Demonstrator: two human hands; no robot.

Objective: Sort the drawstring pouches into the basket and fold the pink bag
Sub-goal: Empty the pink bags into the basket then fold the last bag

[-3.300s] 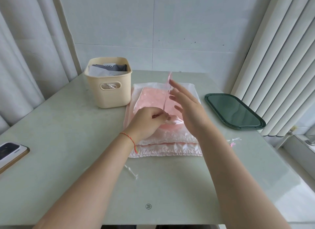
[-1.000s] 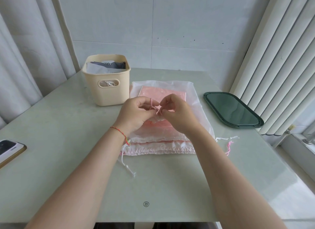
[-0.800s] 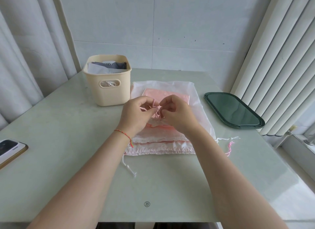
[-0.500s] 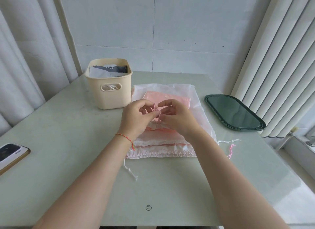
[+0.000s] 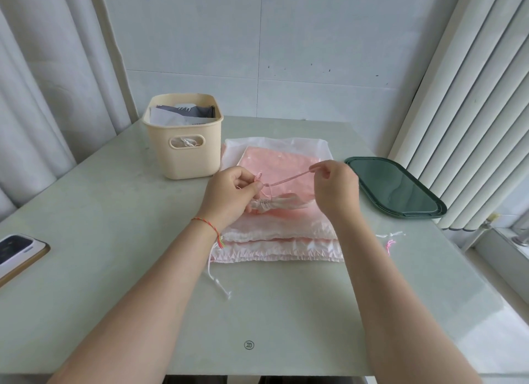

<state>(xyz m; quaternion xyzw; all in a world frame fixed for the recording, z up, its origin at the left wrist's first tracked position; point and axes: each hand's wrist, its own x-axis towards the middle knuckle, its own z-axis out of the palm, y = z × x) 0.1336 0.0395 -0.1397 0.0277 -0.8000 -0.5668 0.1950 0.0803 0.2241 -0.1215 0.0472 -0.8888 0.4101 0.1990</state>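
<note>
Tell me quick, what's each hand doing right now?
Left hand: pinching the pink cord at the gathered mouth of the pink bag.
Right hand: pinching the cord's other end, pulled out to the side.

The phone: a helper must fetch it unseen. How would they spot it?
Start at the pale green table and follow its left edge toward the person. The phone lies flat there, alone, dark-screened in a tan-edged case, far from the basket.

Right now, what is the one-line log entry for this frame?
left hand: pinches gathered neck of small pink drawstring pouch | right hand: pulls pink cord taut | beige plastic basket: holds pouches
</note>
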